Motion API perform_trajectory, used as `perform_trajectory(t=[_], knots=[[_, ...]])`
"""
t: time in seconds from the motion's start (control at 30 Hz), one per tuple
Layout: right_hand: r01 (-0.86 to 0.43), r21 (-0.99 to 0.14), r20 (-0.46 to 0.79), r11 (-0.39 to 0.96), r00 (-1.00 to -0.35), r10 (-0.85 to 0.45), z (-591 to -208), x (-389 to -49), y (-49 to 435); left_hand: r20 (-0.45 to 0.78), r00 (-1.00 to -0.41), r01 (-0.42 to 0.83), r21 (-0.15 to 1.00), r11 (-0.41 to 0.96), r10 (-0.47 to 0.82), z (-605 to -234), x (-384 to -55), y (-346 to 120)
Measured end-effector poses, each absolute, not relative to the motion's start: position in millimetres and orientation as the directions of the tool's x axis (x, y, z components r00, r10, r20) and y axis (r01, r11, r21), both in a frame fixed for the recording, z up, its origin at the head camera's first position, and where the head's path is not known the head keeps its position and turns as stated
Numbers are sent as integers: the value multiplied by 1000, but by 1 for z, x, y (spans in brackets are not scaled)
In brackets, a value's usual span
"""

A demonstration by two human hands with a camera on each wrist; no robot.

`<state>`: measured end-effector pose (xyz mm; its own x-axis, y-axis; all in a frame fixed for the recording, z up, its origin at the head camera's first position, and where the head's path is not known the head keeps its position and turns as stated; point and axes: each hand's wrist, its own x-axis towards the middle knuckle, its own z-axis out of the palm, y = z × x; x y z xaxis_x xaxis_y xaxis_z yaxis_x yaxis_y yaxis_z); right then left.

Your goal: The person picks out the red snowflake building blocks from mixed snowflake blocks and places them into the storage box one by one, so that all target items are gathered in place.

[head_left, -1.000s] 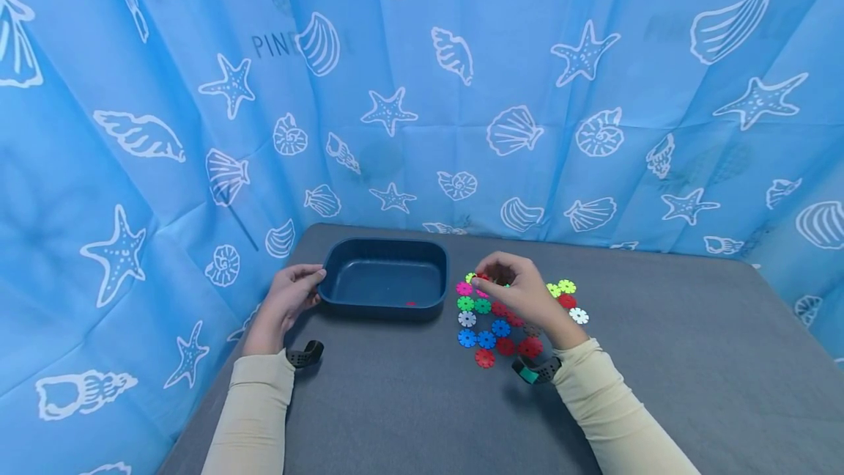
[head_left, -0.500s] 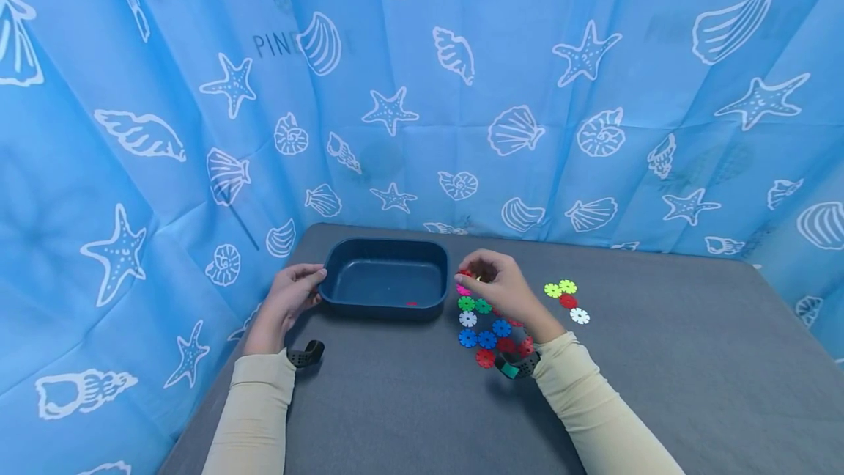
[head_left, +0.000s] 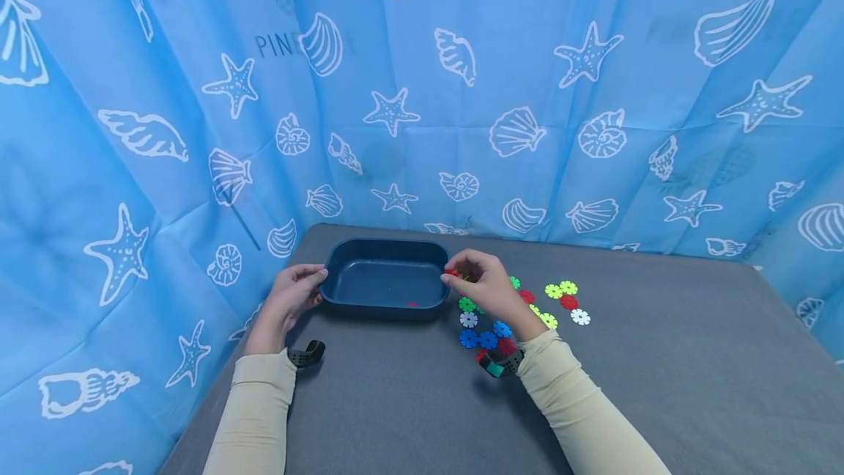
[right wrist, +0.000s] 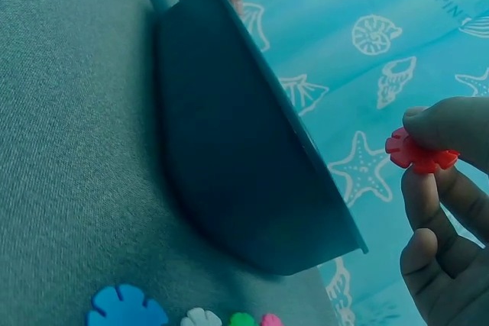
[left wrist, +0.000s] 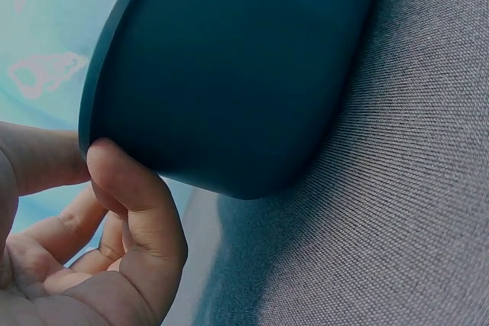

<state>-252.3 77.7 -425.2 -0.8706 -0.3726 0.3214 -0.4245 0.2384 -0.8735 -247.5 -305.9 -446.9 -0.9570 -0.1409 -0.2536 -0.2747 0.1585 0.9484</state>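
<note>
My left hand (head_left: 290, 297) pinches the left end of the rim of a dark blue rectangular tub (head_left: 369, 283); the left wrist view shows thumb and finger on the tub wall (left wrist: 229, 74). A small red piece (head_left: 412, 304) shows inside near the front wall. At the tub's right rim, my right hand (head_left: 491, 290) pinches a red notched plastic disc (right wrist: 416, 153) between thumb and fingers. Below that hand lie several flat notched discs, among them a green disc (head_left: 467, 304), a white disc (head_left: 469, 319) and a blue disc (head_left: 487, 340). Some are partly hidden by the right hand and wrist.
Farther right lies a small group with a yellow disc (head_left: 568, 288), a red disc (head_left: 569, 303) and a white disc (head_left: 580, 317). Grey cloth covers the table (head_left: 395, 394). A blue curtain (head_left: 422, 57) with shell prints hangs behind and to the left.
My right hand has moved left from over the discs to the tub's right rim, carrying the red disc. The left hand and the tub have stayed in place.
</note>
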Motion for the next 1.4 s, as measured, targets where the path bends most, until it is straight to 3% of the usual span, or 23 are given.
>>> perform_trajectory(t=[0.8,1.4], knots=[[-422,-867,308,263,-871,-382,-430,-262,61,-273,-951,-294,944,148,-148,-449,-250,-307],[-421,-839,322,344,-895,-308,-428,-260,120,-264,-954,-283,948,145,-141,-446,-248,-306]])
